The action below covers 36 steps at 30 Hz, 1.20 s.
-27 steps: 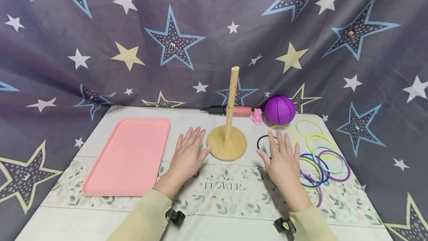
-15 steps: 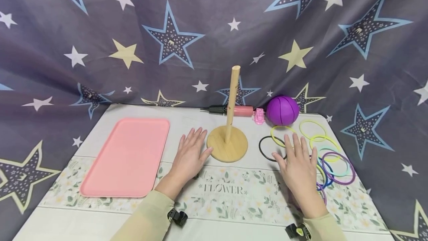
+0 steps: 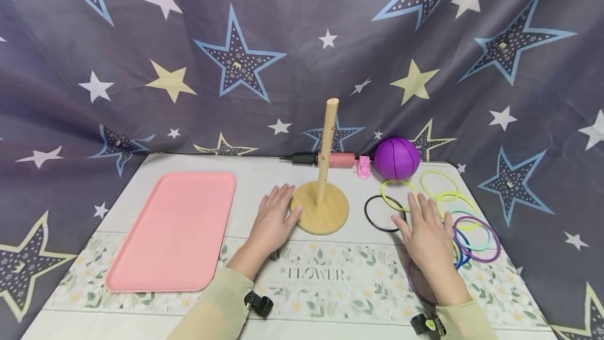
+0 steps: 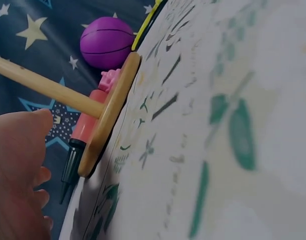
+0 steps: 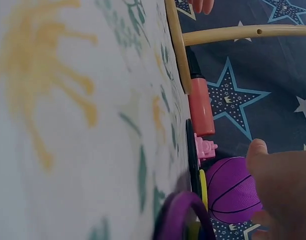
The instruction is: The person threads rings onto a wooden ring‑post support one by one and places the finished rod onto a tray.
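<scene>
A wooden stand with a round base (image 3: pixel 306 219) and an upright post (image 3: pixel 326 151) stands mid-table. My left hand (image 3: pixel 271 227) is just left of it, fingers extended and thumb tip overlapping the base's edge in the head view; nothing is held. My right hand (image 3: pixel 429 240) spreads over the loose rings on the right, palm down, holding none. A black ring (image 3: pixel 377 229) and a yellow ring (image 3: pixel 383 193) lie by its thumb. One purple ring (image 3: pixel 410 279) is partly hidden beneath the hand, and another purple ring (image 3: pixel 498 248) overlaps blue and mint rings to its right.
On the left lies a pink tray (image 3: pixel 172 230). Along the back are a pink-and-black hand pump (image 3: pixel 341 160), a small pink toy (image 3: pixel 363 167) and a purple ball (image 3: pixel 397 158). More yellow rings (image 3: pixel 427 173) lie at the back right. A starry curtain (image 3: pixel 292 41) hangs behind the table.
My right hand has shifted rightward, uncovering the black ring and the left side of the lower purple ring. My left hand has edged slightly right. The head view has tilted a little.
</scene>
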Tool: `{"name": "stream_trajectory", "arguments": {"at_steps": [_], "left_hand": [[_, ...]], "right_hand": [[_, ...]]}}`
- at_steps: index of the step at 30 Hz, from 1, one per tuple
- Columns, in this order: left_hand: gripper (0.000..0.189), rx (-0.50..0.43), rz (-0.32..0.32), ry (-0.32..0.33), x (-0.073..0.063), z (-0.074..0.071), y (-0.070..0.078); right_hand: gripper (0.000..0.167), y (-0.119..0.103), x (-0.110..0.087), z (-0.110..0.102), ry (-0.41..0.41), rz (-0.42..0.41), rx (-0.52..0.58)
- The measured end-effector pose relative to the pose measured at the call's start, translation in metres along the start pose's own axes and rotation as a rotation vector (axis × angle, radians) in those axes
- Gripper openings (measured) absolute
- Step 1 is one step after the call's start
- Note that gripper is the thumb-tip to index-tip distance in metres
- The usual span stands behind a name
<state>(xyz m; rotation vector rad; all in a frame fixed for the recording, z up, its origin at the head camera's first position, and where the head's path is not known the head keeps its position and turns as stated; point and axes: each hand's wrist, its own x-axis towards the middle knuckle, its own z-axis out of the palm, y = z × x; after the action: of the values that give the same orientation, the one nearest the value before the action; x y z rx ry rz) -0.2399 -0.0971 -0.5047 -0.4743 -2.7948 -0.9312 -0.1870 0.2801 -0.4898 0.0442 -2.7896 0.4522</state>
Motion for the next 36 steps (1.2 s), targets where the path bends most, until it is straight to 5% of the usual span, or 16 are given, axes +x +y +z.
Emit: {"name": "stream_trajectory", "arguments": {"at_steps": [14,36], "left_hand": [[0.066,-0.075,-0.022,-0.049,0.011,0.013,-0.010],[0.067,-0.025,0.031,-0.109,0.010,0.015,-0.008]], "right_hand": [[0.075,-0.008,0.009,0.001,-0.141,0.004,0.089],[0.064,0.006,0.022,0.013,-0.175,0.023,0.187]]}}
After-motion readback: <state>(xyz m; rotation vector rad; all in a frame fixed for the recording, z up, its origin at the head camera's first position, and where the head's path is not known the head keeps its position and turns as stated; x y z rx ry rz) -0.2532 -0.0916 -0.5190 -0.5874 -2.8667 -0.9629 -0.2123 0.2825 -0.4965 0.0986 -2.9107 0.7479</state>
